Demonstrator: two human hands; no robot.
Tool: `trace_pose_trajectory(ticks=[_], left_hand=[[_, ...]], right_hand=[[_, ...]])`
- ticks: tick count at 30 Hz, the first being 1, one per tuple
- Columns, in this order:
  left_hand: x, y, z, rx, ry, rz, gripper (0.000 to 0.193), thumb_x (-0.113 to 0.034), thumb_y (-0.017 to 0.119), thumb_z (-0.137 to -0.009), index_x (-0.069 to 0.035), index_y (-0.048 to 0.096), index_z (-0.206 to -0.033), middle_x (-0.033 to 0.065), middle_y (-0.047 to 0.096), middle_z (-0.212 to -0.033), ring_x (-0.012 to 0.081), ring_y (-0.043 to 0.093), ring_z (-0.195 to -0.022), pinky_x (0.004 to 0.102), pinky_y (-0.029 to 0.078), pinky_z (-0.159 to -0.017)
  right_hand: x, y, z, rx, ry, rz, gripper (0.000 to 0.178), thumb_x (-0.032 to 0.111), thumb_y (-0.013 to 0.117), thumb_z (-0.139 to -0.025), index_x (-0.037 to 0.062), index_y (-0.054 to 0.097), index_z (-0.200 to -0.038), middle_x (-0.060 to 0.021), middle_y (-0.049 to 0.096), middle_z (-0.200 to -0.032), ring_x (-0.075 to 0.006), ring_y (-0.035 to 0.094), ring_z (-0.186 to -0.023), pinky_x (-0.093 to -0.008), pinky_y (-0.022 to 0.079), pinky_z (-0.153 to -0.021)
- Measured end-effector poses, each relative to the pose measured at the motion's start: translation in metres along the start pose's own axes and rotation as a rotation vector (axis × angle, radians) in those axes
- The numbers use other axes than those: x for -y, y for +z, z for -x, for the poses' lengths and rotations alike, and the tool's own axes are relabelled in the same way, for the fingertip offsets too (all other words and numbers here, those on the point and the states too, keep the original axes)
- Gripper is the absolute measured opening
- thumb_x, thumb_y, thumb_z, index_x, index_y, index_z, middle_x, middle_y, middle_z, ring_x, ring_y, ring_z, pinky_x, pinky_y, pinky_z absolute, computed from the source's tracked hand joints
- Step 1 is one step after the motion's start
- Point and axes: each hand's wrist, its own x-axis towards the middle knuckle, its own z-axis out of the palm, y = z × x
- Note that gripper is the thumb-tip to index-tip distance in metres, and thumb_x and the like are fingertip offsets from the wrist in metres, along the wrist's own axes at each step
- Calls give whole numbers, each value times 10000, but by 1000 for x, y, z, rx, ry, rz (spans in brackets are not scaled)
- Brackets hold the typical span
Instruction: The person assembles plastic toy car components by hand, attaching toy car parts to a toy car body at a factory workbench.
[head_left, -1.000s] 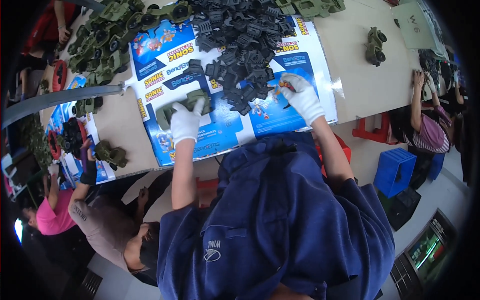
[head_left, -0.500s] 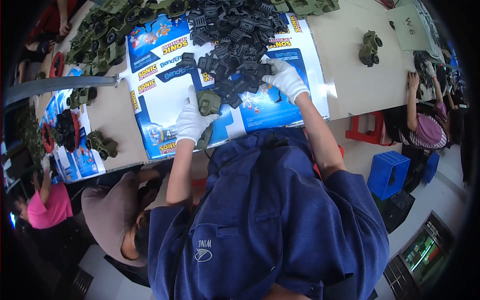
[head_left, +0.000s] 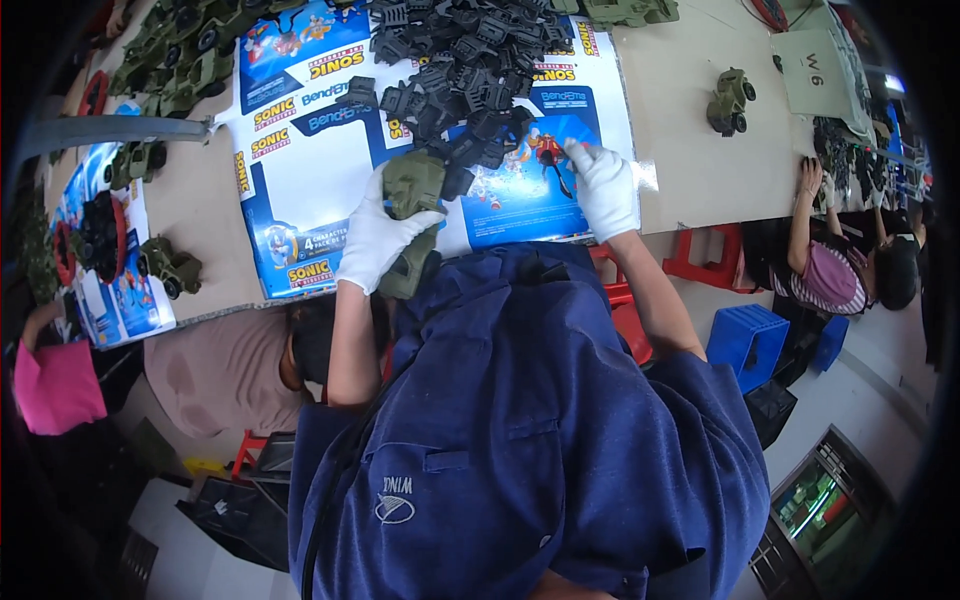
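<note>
My white-gloved left hand (head_left: 378,238) is closed around an olive-green toy vehicle (head_left: 412,185), held tilted at the table's near edge. The vehicle's lower end hangs past that edge, against my blue jacket. To the right, my white-gloved right hand (head_left: 603,190) is over the printed sheet (head_left: 500,225), its fingers drawn together. Whatever is in them, if anything, is hidden. Beyond both hands lies a heap of black plastic parts (head_left: 470,75); its nearest pieces lie close beside the held vehicle.
Many green toy vehicles (head_left: 180,55) are piled at the far left, and a single toy jeep (head_left: 731,102) stands at the right. A grey metal bar (head_left: 120,130) crosses the left side. Co-workers sit at both sides. Red stools (head_left: 705,255) and a blue crate (head_left: 748,340) are beside the table.
My right hand has drawn away from the black heap, toward the right and nearer me. My left hand has lifted the green vehicle closer to my body. The view has shifted slightly.
</note>
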Motion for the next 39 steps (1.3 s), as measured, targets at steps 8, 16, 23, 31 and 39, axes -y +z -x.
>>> trace_pose_trajectory(ticks=[8, 16, 23, 31, 39], left_hand=[[-5, 15, -6, 84, 40, 172, 973, -292, 900, -655, -41, 383, -1439, 136, 620, -1265, 207, 594, -1171, 310, 451, -1005], [-29, 12, -5, 234, 24, 469, 831, -126, 866, -708, 2, 427, -1401, 83, 637, -1228, 144, 629, -1072, 275, 502, -923], [-70, 9, 7, 416, 24, 630, 716, -119, 858, -717, 25, 524, -1335, 55, 686, -1093, 82, 646, -905, 230, 528, -787], [-77, 16, 16, 347, 3, 311, 718, -295, 864, -712, -2, 576, -1301, 34, 705, -895, 44, 611, -713, 210, 486, -627], [-80, 26, 39, 189, 31, 169, 812, -455, 847, -660, -31, 577, -1298, 118, 707, -1004, 212, 680, -929, 302, 513, -834]], right_hand=[[10, 6, 40, -41, -102, -117, 710, 333, 739, -776, 97, 476, -1392, -189, 507, -1375, -392, 491, -1255, -513, 377, -1043], [4, 16, 18, -32, 99, -334, 571, 244, 695, -879, 45, 508, -1380, -202, 669, -1105, -328, 660, -1008, -364, 524, -866], [58, -77, -28, 380, 127, -1770, 551, 193, 614, -963, 17, 417, -1447, -97, 603, -1292, -176, 598, -1100, -301, 479, -934], [50, -68, -30, 462, 1, -1915, 610, 233, 664, -920, -36, 434, -1417, -108, 559, -1362, -158, 524, -1215, -296, 410, -1026], [42, -64, -32, 578, -53, -1838, 573, 221, 689, -895, -42, 498, -1367, -94, 563, -1361, -125, 541, -1171, -262, 403, -1018]])
